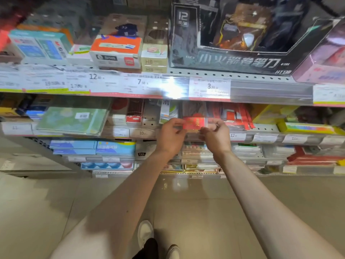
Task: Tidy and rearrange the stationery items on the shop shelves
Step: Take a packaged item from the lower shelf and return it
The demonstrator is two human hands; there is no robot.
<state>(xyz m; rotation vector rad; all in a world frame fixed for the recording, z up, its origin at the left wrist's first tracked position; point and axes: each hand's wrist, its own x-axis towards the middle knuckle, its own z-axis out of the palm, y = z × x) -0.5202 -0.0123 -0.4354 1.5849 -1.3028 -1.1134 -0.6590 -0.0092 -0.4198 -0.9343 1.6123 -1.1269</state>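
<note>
A person reaches both arms out to the middle shelf [261,128]. The left hand [170,136] and the right hand [216,137] hold a small red packet [194,123] in clear wrap between them — the left fingers pinch its left edge, the right fingers pinch its right edge. The packet sits at the front lip of the shelf. At 9 o'clock from it lies a green notebook [72,119]. At 1 o'clock, on the shelf above, stands a big black box [233,36]. White shoes [145,232] show on the floor below.
</note>
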